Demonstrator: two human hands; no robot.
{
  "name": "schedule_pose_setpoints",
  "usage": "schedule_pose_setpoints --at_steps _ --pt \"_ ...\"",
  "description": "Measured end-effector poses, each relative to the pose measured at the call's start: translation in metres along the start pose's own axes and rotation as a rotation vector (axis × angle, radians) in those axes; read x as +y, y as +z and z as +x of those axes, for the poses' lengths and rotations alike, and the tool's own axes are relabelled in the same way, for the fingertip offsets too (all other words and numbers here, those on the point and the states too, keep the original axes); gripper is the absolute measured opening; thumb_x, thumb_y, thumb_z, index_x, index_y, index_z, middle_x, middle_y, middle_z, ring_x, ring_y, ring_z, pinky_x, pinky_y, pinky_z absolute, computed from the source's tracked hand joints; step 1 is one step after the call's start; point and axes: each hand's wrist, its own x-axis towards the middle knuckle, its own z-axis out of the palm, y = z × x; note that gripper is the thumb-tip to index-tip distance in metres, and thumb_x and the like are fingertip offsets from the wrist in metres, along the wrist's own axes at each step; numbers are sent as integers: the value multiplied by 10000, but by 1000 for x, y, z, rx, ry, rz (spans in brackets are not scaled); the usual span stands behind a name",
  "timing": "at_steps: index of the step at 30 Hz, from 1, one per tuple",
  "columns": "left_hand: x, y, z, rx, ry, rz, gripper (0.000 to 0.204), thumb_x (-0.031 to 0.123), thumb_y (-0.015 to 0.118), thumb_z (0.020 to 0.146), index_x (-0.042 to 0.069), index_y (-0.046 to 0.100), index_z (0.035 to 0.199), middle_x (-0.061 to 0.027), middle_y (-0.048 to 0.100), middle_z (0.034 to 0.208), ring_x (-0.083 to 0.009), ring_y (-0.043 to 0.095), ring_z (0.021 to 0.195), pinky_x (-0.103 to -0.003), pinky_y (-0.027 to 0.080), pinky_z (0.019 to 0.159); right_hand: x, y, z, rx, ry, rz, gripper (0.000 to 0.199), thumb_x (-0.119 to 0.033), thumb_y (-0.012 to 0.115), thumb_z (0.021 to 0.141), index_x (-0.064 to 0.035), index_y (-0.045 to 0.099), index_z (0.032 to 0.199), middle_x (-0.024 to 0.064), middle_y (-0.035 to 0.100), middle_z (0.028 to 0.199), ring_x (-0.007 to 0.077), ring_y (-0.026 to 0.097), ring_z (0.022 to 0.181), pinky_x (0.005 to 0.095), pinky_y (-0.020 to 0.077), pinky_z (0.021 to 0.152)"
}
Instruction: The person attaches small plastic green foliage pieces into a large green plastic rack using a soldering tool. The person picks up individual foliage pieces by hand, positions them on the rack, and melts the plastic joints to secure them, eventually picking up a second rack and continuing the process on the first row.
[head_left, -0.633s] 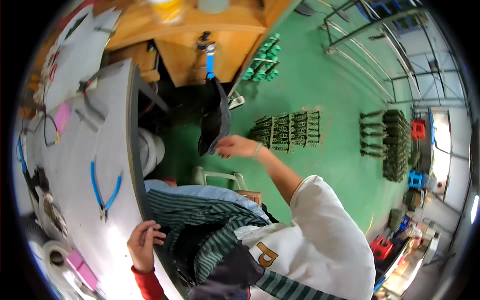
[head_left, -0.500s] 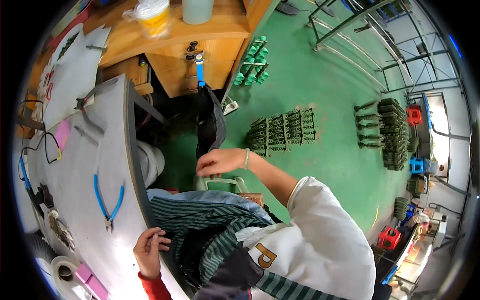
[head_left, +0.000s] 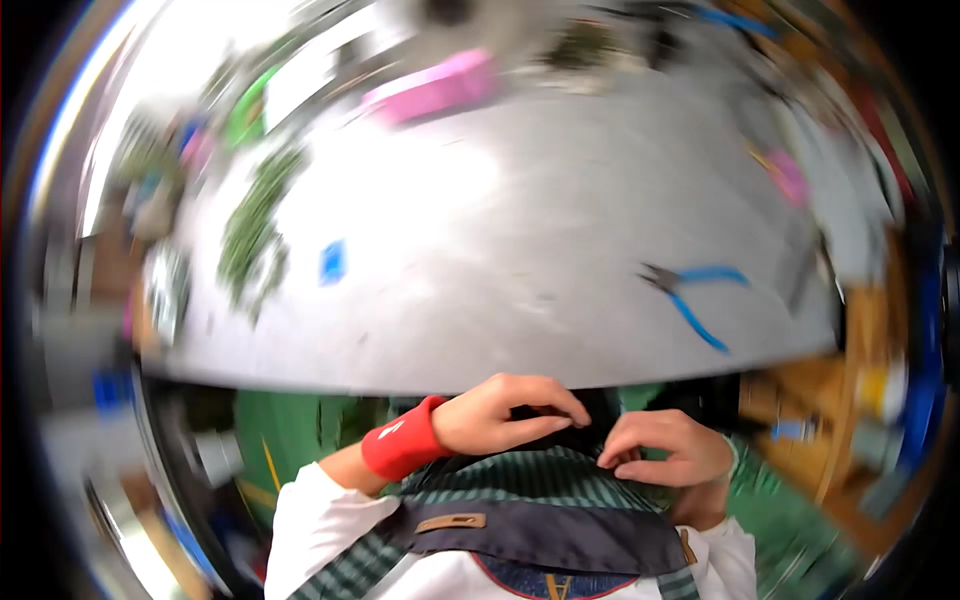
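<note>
Both of my hands hover over my lap at the near edge of the grey table (head_left: 560, 330), above a green-striped apron (head_left: 540, 478). My left hand (head_left: 505, 412), with a red wristband (head_left: 405, 440), is open, its thumb apart from the stretched fingers. Just beside it, my right hand (head_left: 672, 448) has loosely bent fingers apart from the thumb, and nothing shows in it. The hands do not touch. Blue-handled cutting pliers (head_left: 668, 281) lie spread on the table beyond my right hand.
At left on the table lie a bundle of green stems (head_left: 252, 230) and a small blue square (head_left: 333, 262). A long pink box (head_left: 440, 88) is at the far side. A wooden cabinet (head_left: 800, 405) stands to the right. Motion blurs the edges.
The view has swung left, from the drawers and floor to the table. My right hand has come back from near the hanging black bag; my left hand has moved off the table edge beside it.
</note>
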Motion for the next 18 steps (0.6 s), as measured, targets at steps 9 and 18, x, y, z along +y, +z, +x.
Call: schedule_pose_setpoints --at_steps 9,18 --pt "-97 40 -199 927 -8 -453 227 87 565 933 6 622 1138 -53 658 1049 -123 603 982 -274 477 887 -11 63 177 -393 203 -248 148 30 602 825 35 628 970 102 623 843 166 610 736 264 470 679" --pt "-325 137 -391 2026 -142 -1173 244 96 581 910 45 588 1148 -59 650 1002 -141 617 880 -276 513 791 24 194 292 -341 -121 -1048 202 -56 712 770 -35 586 927 109 579 775 259 593 620 339 468 561"
